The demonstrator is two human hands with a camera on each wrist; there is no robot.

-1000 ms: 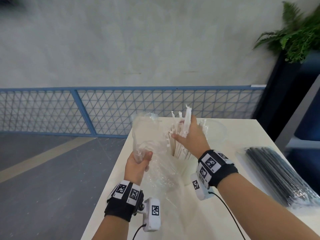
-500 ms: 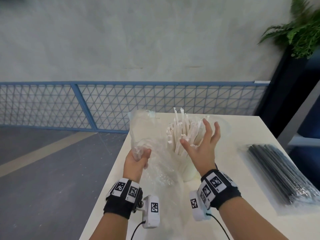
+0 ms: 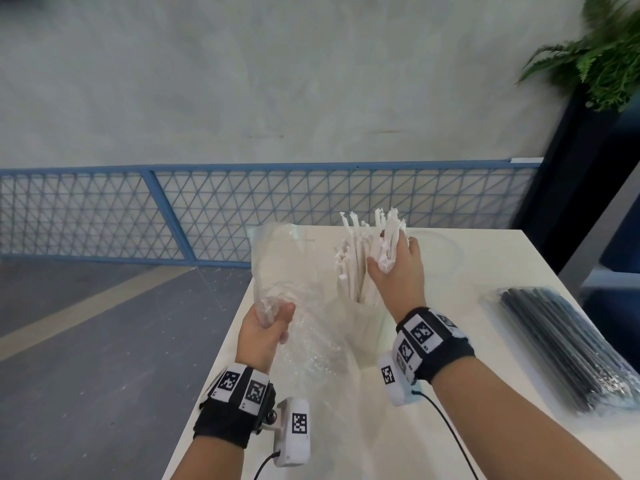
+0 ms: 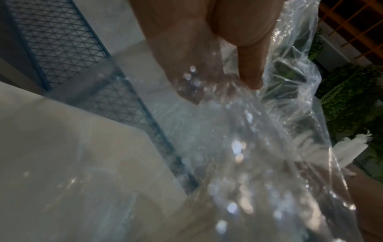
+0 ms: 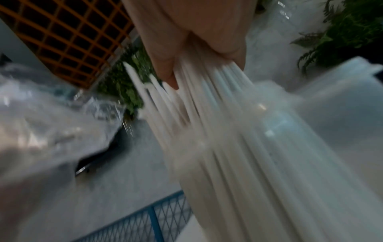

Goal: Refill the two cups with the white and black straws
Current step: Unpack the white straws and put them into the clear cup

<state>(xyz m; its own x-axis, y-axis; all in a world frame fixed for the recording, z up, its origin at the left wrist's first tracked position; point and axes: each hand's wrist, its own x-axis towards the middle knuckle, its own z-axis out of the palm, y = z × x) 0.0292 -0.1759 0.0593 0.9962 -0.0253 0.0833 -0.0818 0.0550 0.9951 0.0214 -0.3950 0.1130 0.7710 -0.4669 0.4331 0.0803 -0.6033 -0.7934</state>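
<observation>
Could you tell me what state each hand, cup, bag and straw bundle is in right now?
left hand: grips the clear plastic bag, empty and crumpled.
right hand: grips the white straws.
white straws: standing in the near cup.
far cup: looks empty.
black straws: in their wrapper, lying on the table.

Your right hand (image 5: 196, 32) grips the white straws (image 5: 228, 139).
The fingers (image 5: 165, 72) curl around the bundle near its top; the straws spread downward from your hand, and crumpled clear plastic (image 5: 51, 131) lies to its left.
</observation>
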